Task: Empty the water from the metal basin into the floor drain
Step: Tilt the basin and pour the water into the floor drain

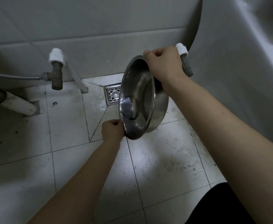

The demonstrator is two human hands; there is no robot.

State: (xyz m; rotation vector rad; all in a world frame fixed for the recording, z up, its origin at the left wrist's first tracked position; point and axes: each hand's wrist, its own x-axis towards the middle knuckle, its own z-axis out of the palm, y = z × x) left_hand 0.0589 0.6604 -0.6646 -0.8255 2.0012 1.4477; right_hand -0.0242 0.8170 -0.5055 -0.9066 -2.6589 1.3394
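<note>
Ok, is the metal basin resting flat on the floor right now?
No, the left hand and right hand hold the metal basin by its rim, tipped steeply on edge above the floor tiles.

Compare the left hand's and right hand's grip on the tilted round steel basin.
The left hand pinches the lower rim of the round steel basin; the right hand grips its upper rim. The left hand shows against white floor tiles; the right hand partly hides a white-capped wall valve. Both curl round the rim.

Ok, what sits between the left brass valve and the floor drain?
In the head view, a white hose slants down to the floor between the valve and floor drain; otherwise bare, stained tile.
</note>
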